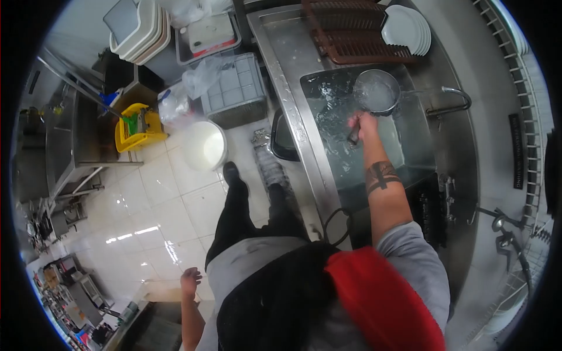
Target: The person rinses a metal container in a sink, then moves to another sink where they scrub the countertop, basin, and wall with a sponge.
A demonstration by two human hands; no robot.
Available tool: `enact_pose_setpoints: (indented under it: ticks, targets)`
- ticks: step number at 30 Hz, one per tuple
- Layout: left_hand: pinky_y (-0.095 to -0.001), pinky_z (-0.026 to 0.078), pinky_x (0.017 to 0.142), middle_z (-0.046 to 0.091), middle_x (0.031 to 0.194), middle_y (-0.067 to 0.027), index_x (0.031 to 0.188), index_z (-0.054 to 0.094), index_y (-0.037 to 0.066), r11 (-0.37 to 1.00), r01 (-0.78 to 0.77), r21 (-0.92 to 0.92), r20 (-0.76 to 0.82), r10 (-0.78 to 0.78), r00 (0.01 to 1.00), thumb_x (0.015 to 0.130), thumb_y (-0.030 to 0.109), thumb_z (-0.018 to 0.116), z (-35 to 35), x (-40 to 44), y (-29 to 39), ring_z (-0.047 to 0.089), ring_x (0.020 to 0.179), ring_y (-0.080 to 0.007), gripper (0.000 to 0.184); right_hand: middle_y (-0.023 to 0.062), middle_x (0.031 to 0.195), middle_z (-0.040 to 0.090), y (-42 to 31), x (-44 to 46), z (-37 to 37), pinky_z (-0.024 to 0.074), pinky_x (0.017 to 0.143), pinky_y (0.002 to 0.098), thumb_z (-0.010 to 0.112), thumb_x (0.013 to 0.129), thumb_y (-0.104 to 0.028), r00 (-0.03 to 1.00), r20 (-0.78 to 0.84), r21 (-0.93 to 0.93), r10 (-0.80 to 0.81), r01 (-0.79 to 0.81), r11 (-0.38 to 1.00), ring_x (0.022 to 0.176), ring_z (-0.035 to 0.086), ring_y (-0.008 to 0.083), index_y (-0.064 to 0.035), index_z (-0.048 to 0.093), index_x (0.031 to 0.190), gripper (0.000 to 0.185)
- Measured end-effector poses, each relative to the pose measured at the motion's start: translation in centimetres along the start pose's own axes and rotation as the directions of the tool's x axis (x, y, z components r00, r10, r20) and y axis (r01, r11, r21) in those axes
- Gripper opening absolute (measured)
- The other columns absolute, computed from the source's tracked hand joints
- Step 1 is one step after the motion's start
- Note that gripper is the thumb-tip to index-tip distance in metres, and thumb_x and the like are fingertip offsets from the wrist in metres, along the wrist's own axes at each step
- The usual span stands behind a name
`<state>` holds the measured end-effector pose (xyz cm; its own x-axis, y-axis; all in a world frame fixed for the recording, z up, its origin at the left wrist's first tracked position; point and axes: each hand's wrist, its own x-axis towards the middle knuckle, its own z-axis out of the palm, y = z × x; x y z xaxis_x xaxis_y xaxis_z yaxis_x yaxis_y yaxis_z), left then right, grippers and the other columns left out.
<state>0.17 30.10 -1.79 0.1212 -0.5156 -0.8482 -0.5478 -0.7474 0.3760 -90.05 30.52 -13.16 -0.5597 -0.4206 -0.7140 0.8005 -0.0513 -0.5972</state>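
My right hand [364, 124] is closed round the dark handle of a metal saucepan [379, 110], reaching over the filled sink [404, 120]. The saucepan is under the curved tap [467, 99], and a thin stream seems to run toward it. Frothy water shows inside the pan. Around it, the water in the sink is rippled. My left hand [190, 281] hangs away from the sink at my other side, over the floor. Its fingers are loosely bent and apart, with nothing in them.
Beyond the sink, a brown dish rack [357, 47] holds several white plates [407, 30]. On the tiled floor stand a white bucket [206, 146], a grey crate [237, 88] and a yellow mop bucket [140, 137]. A spray hose fitting [506, 234] hangs by the wall.
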Motion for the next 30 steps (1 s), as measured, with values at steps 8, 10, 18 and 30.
enact_pose_setpoints:
  ticks: [8,10,18,30]
  targets:
    - [-0.0287,0.05,0.056,0.069,0.085,-0.0083,0.107,0.067,0.0,0.986,0.132,0.101,0.047,-0.137,0.989,0.091,0.017,0.058,3.8,-0.9,-6.0,0.067,0.071,-0.0169,0.025,0.0225,0.088,0.067,-2.7,-14.2,-3.2,0.0492,0.081,0.0558,0.071,0.081,-0.025,0.495,0.05,-0.994,-0.867,-0.057,-0.09,0.091,0.065,0.0466,-0.0033,0.059,0.099,0.031]
    - [-0.0278,0.049,0.054,0.07,0.085,-0.009,0.107,0.066,-0.001,0.959,0.033,0.28,0.092,-0.061,0.994,0.091,0.017,0.058,4.8,-1.7,-4.7,0.067,0.07,-0.0164,0.026,0.0213,0.09,0.067,-4.1,-15.6,-3.8,0.0488,0.082,0.0564,0.071,0.081,-0.025,0.444,0.049,-0.99,-0.895,-0.096,-0.102,0.091,0.064,0.0475,-0.0058,0.057,0.101,0.031]
    - [-0.0292,0.05,0.06,0.071,0.088,-0.0076,0.108,0.067,0.001,0.999,0.04,-0.023,0.005,-0.04,0.999,0.092,0.021,0.061,5.0,1.9,-5.9,0.068,0.074,-0.0157,0.026,0.0221,0.108,0.064,-7.4,-22.2,-3.4,0.048,0.087,0.0551,0.06,0.088,-0.029,0.672,0.22,-0.913,-0.708,-0.113,-0.391,0.102,0.061,0.0467,-0.0039,0.05,0.115,0.038]
    - [-0.0314,0.052,0.062,0.07,0.09,-0.0093,0.109,0.067,-0.002,0.996,-0.054,-0.067,-0.008,0.054,0.999,0.09,0.021,0.063,0.9,0.0,-16.6,0.067,0.077,-0.0181,0.03,-0.0041,0.058,0.042,1.4,-15.0,-1.5,0.0398,0.044,0.0245,0.051,0.094,-0.009,0.996,0.089,-0.275,0.013,0.012,0.961,0.047,0.041,0.008,-0.0121,0.043,0.069,0.027]
